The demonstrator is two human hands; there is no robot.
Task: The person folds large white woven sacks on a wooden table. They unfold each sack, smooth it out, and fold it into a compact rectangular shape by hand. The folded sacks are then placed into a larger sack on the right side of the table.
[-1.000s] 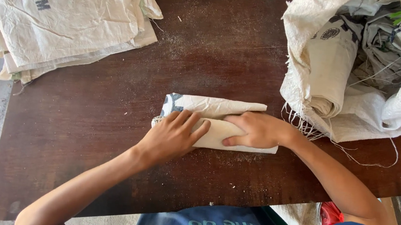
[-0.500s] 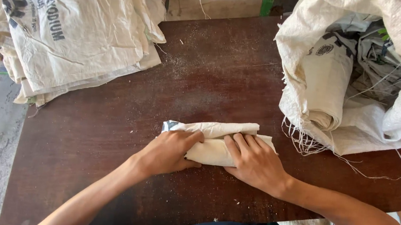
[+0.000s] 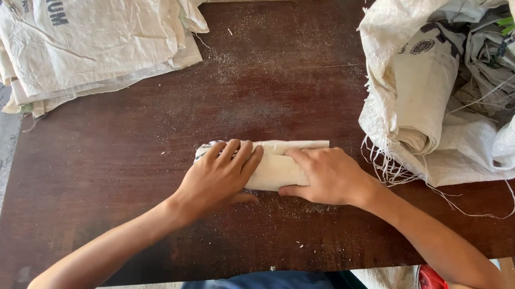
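Dark, dusty wooden table (image 3: 108, 167); flat woven sacks (image 3: 85, 24) upper left, open sack of rolls (image 3: 467, 90) upper right.
At centre, left hand (image 3: 219, 175) and right hand (image 3: 327, 174) press flat-fingered on a tight cream sack roll (image 3: 277, 166); slick weave could spring loose if pressure slackens.

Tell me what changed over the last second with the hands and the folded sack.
The folded sack has been rolled tighter into a narrower bundle; the left hand shifted over its left end, covering the printed corner, and the right hand keeps pressing its right side. Both hands stayed on it. The sack pile, open sack and table are unchanged.
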